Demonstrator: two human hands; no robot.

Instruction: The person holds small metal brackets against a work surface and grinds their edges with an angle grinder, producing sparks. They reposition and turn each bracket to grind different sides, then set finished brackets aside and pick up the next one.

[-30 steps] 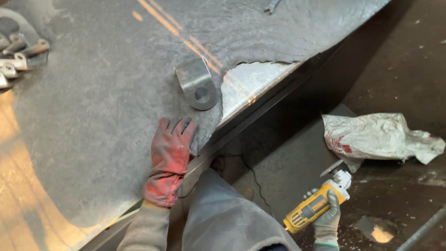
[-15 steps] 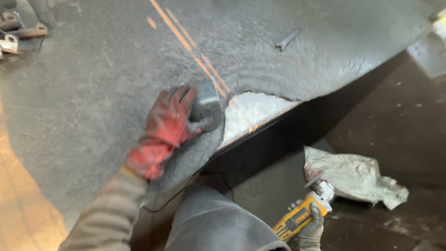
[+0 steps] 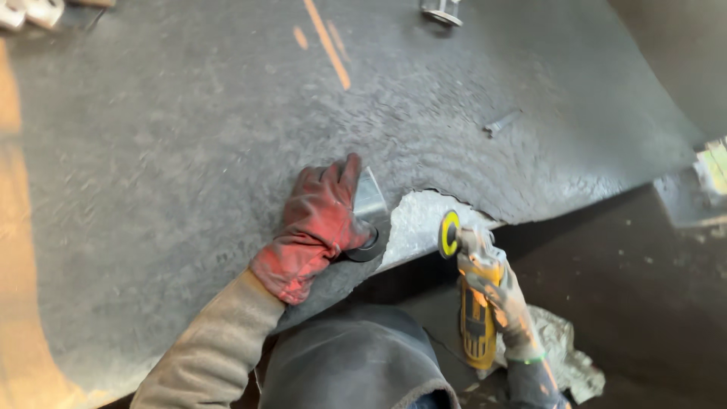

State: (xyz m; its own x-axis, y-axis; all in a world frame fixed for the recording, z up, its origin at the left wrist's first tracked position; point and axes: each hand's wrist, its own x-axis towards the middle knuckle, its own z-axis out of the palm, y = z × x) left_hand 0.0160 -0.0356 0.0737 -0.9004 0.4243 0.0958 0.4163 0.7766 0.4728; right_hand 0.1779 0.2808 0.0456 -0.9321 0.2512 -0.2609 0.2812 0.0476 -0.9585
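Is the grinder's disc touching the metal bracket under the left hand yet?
Apart. The head view shows the grinder disc held off to the right of the metal bracket, with a bare light patch of the table between them. The left hand covers the bracket.

A crumpled whitish bag [image 3: 564, 356], possibly plastic, lies on the dark floor at lower right

1. I have a single view, from the camera on the person's head.
2. It faces steeply down over the grey desk [image 3: 189, 151] and its torn near edge.
3. It sits close: both hands fill the lower middle.
4. The dark floor [image 3: 644, 303] shows at right.
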